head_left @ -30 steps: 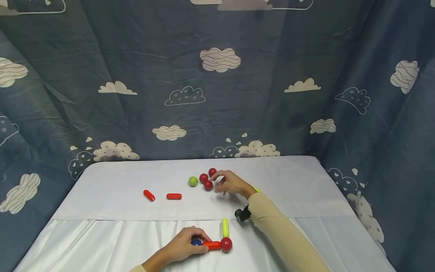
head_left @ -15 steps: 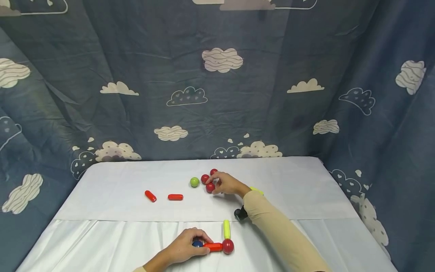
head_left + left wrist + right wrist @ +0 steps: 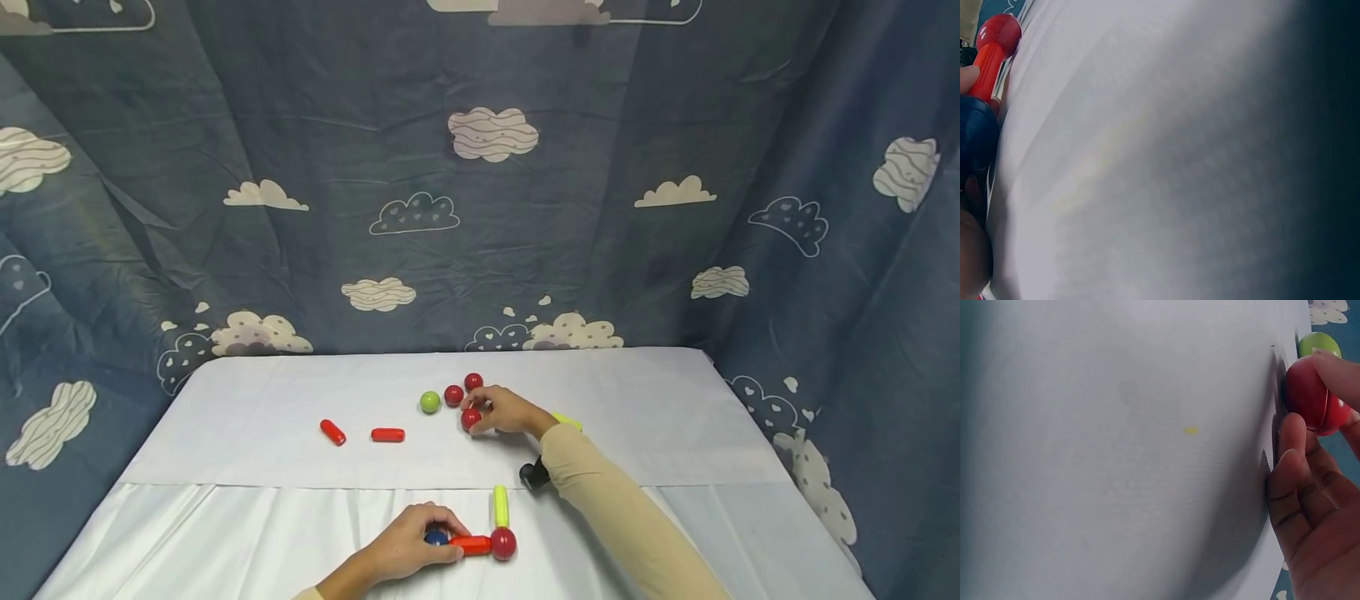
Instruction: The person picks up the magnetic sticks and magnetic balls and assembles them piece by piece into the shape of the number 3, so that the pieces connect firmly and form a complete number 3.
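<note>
At the table's front, my left hand point(image 3: 408, 542) curls round a blue ball point(image 3: 436, 537) and the near end of a red rod point(image 3: 472, 545). The rod's other end meets a red ball point(image 3: 503, 544), from which a yellow-green rod point(image 3: 500, 506) points away from me. In the left wrist view, the blue ball point(image 3: 977, 134) and red rod point(image 3: 986, 70) stand in line at the left edge. Farther back, my right hand point(image 3: 508, 411) pinches another red ball point(image 3: 470, 419) between thumb and fingers. That red ball point(image 3: 1305, 392) shows a seam in the right wrist view.
Two red balls point(image 3: 453, 395) and a green ball point(image 3: 429, 402) lie just beyond the right hand. Two loose red rods point(image 3: 387, 435) lie to the left. A yellow-green piece point(image 3: 567, 422) and a black object point(image 3: 534, 476) are partly hidden by the right arm.
My right hand has reached the nearest red ball, taken it between thumb and fingers, and drawn it slightly towards me, away from the other balls. The left hand keeps its hold.
</note>
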`<control>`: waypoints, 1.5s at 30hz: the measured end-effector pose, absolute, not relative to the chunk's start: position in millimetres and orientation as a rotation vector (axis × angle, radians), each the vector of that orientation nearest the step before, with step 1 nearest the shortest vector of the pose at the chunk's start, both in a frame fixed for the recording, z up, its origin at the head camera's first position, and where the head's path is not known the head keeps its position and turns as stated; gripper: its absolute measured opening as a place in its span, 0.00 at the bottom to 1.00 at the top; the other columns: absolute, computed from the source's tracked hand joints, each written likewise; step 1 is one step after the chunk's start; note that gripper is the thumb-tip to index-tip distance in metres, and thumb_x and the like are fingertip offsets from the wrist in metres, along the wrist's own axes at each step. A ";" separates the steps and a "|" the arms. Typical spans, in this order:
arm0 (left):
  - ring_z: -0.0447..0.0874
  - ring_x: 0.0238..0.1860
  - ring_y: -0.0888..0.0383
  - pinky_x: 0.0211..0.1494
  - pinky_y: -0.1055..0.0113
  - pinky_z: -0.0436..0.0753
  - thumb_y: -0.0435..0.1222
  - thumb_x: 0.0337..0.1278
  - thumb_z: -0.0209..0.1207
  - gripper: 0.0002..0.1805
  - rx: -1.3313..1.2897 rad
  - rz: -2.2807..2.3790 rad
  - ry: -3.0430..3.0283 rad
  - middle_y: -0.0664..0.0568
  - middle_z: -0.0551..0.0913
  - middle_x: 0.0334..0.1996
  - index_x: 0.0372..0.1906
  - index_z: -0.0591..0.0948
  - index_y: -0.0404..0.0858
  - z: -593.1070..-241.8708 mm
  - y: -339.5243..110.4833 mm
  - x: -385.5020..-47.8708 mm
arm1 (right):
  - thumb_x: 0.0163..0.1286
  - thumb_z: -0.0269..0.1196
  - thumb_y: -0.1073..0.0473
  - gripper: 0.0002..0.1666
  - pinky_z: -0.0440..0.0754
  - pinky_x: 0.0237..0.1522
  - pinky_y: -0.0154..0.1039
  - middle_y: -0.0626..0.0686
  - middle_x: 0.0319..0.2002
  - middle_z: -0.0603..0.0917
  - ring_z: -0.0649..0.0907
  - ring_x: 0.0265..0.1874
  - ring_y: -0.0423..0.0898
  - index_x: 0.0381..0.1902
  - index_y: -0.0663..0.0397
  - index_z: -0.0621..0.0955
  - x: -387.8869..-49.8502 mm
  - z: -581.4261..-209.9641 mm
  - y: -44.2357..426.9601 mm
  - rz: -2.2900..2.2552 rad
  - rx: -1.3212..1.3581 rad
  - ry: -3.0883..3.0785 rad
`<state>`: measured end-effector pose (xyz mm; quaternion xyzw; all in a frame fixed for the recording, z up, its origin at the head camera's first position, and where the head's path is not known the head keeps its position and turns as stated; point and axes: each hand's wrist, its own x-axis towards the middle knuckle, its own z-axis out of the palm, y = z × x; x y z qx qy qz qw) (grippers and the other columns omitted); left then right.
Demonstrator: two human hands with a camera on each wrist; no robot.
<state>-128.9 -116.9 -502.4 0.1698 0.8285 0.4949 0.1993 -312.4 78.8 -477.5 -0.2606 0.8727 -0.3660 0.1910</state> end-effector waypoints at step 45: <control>0.72 0.39 0.60 0.47 0.60 0.68 0.40 0.52 0.68 0.08 0.499 1.357 2.327 0.60 0.79 0.36 0.39 0.85 0.48 -499.7 -116.3 -125.8 | 0.64 0.65 0.61 0.17 0.81 0.37 0.38 0.53 0.43 0.81 0.81 0.30 0.45 0.49 0.61 0.79 -243.4 -490.0 127.2 -1.488 -0.383 2.207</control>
